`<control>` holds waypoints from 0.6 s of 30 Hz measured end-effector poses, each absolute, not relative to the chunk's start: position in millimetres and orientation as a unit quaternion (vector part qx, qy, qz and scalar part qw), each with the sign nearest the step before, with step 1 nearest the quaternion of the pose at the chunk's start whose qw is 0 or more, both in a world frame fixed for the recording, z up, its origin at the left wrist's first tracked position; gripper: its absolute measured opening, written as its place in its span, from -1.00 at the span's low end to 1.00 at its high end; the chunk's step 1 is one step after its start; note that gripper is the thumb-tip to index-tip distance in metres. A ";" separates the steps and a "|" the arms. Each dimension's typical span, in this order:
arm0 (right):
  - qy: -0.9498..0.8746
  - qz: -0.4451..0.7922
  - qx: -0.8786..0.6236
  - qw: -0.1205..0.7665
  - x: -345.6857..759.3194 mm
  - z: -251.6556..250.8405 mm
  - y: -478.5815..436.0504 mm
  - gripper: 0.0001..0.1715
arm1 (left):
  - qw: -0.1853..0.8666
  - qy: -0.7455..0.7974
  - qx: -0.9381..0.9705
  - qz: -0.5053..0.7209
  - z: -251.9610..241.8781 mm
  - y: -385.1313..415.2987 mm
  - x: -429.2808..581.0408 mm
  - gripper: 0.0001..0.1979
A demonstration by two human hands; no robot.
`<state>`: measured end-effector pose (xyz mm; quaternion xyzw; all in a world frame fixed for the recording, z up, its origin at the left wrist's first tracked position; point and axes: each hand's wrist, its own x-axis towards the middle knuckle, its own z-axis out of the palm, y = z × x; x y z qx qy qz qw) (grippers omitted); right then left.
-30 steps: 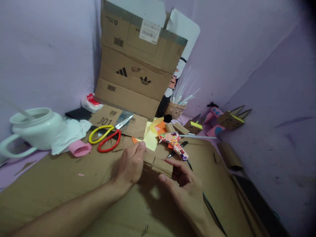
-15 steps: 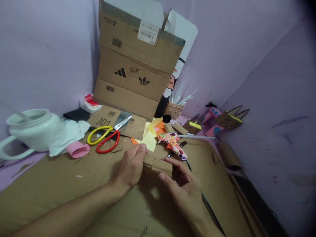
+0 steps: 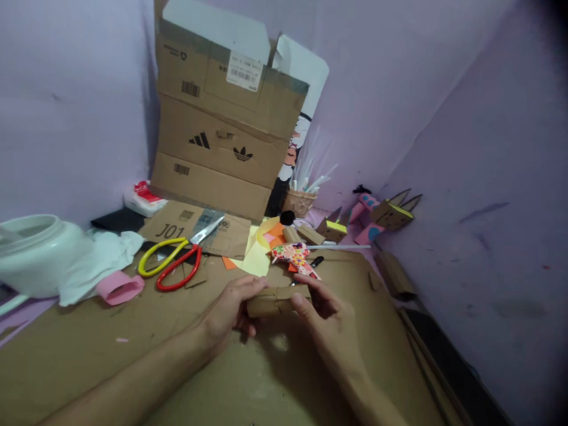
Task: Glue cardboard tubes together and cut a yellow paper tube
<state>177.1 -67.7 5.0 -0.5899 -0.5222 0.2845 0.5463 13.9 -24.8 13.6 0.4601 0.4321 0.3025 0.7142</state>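
Observation:
A small folded piece of brown cardboard (image 3: pixel 273 303), box-like with a seam across its middle, is held above the cardboard-covered table (image 3: pixel 199 384). My left hand (image 3: pixel 235 305) grips its left end, the fingers curling behind and under it. At the right end, my right hand (image 3: pixel 328 313) pinches it, thumb on the near side and fingers on top. Just beyond the right hand lies a floral-patterned glue gun (image 3: pixel 295 254) with a black-handled tool (image 3: pixel 317 261) beside it. Scissors (image 3: pixel 177 260) with one yellow and one red handle lie open to the left.
A white pot (image 3: pixel 38 254), a white cloth (image 3: pixel 100 260) and a pink paper ring (image 3: pixel 120 289) stand at the left. Behind is a large unfolded cardboard box (image 3: pixel 226 130). Glue sticks in a paper cup (image 3: pixel 299 202) and small cardboard figures (image 3: pixel 394 214) sit at the back right.
The cardboard piece has been tilted and turned between my hands, and its left end now sits lower. The whole view has shifted, so the surroundings appear further left.

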 end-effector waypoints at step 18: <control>-0.602 0.461 -0.355 0.547 191.4 18.8 -69.7 -0.25 | 0.776 0.306 0.496 0.242 16.3 -24.3 5.6 -0.50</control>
